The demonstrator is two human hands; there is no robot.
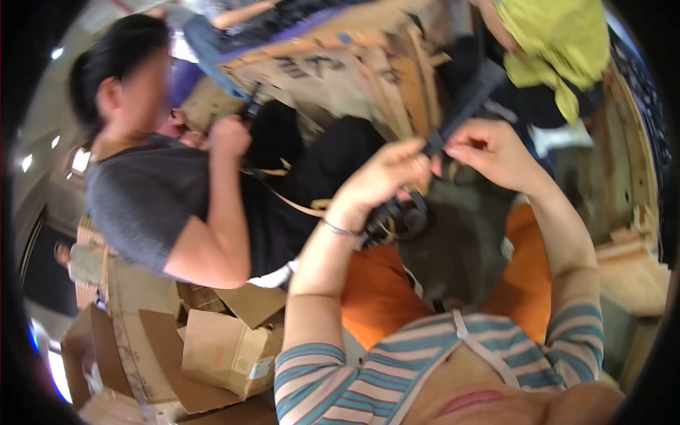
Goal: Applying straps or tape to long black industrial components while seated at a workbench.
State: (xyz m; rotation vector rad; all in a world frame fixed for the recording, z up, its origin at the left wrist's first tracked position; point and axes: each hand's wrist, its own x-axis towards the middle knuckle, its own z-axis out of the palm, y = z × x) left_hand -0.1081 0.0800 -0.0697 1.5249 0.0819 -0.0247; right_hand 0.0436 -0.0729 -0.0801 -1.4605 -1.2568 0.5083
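My left hand [386,173] is closed around the lower end of a long dark grey strip [471,99], which slants up and away to the right. Close beside that end, my right hand [496,152] has its thumb and fingers curled together in a pinch. Whatever lies between those fingertips is too small and blurred to make out. Below my left hand, near my knee, is a bundle of black looped pieces [404,216]. A bit of yellow shows under the left fingers, its kind unclear.
A co-worker in a dark grey shirt [149,198] sits close at my left. Ahead stands a wooden crate with a cardboard side [312,78]. Someone in yellow-green [556,42] is at the upper right. Open cardboard boxes [227,350] lie lower left; wooden boards [634,283] stand at right.
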